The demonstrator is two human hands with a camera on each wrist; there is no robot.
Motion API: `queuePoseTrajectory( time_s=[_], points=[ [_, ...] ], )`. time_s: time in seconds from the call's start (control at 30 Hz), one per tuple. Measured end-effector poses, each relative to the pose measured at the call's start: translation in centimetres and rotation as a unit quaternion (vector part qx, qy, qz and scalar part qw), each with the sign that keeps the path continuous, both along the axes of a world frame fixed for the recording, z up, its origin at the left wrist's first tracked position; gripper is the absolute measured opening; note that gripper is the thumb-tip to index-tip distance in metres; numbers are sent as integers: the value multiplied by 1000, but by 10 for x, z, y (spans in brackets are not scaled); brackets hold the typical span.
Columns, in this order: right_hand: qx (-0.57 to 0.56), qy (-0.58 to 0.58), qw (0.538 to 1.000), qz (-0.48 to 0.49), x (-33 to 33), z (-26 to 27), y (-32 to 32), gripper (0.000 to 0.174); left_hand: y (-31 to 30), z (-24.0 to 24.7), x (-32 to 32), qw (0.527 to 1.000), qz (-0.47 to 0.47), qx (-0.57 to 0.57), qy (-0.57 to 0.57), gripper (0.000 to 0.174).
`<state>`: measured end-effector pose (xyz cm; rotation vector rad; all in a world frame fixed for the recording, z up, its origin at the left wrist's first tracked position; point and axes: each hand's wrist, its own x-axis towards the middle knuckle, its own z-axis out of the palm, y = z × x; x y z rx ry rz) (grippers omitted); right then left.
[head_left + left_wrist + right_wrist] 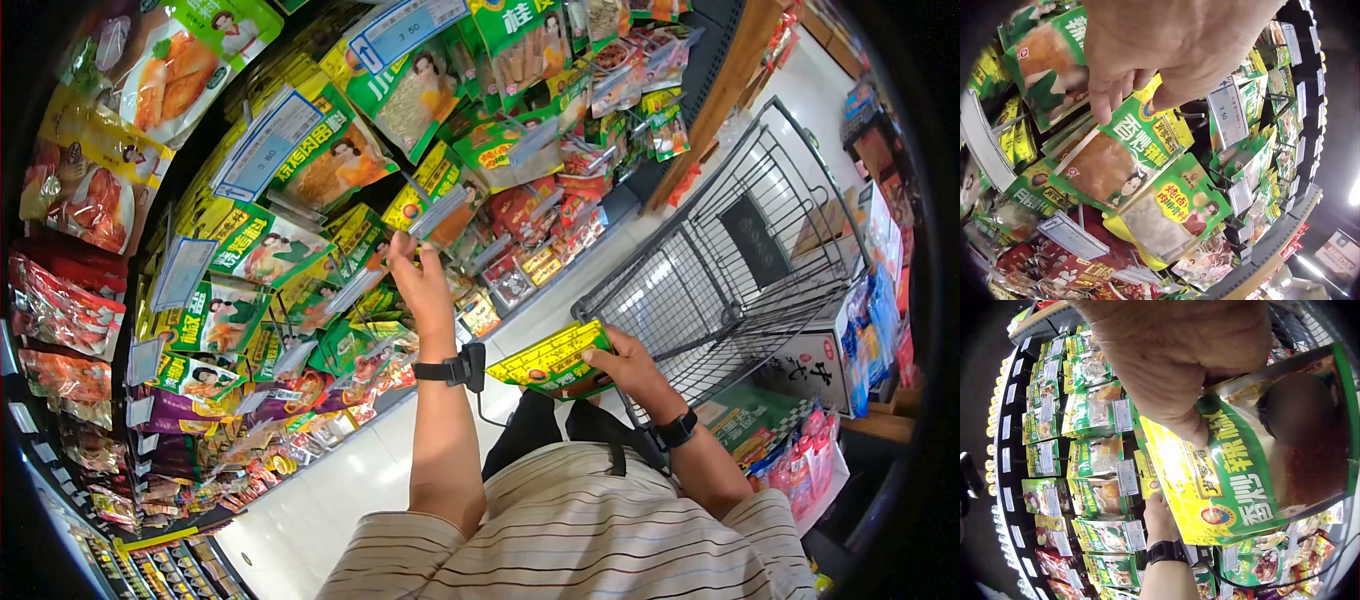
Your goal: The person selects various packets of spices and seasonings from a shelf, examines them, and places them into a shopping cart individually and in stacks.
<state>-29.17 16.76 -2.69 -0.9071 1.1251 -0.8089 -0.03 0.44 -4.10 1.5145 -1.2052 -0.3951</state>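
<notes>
In the head view my right hand (640, 372) pinches the top edge of green and yellow seasoning packets (548, 362), thumb on the front; the right wrist view shows the front packet (1241, 462) large below the right hand (1175, 369). My left hand (422, 285) reaches up to the hanging packets of the rack. In the left wrist view the left hand (1172, 50) has its thumb and fingers at the top of a hanging packet (1116, 156) with reddish contents, pinching its yellow upper edge. A green packet (1169, 209) hangs beside it.
A wire shopping cart (720, 260) stands at the right, with boxes and bagged goods (810, 450) beyond it. Rows of hanging packets with price tags (268, 145) fill the left side. Pale floor tiles (350, 470) show between the rack and the person.
</notes>
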Motion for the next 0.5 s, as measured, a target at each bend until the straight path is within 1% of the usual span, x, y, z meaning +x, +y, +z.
queuePoseTrajectory(
  time_s=[0.07, 0.17, 0.2, 0.3, 0.4, 0.5],
  points=[
    [-10, 6, 1000, 1, 3, 2, -2, 26, -3, -4, 3, 998, -18, 7, 67, 48],
    [-23, 24, 999, 3, 8, 3, -5, 22, -2, -2, 1, 995, -30, 53, 73, 47],
    [-21, 20, 1000, 3, 10, 6, -6, 22, 1, -1, -5, 997, -16, 28, 66, 45],
    [-19, 23, 1000, 7, 14, 8, -10, 22, 3, 4, -2, 998, -3, 6, 64, 41],
    [0, 12, 1000, 7, 19, 16, -12, 24, 1, -5, 5, 986, -33, 0, 165, 38],
    [-4, 14, 1000, 6, 23, 12, -15, 26, 3, -2, 9, 988, -42, 16, 150, 36]
  ],
)
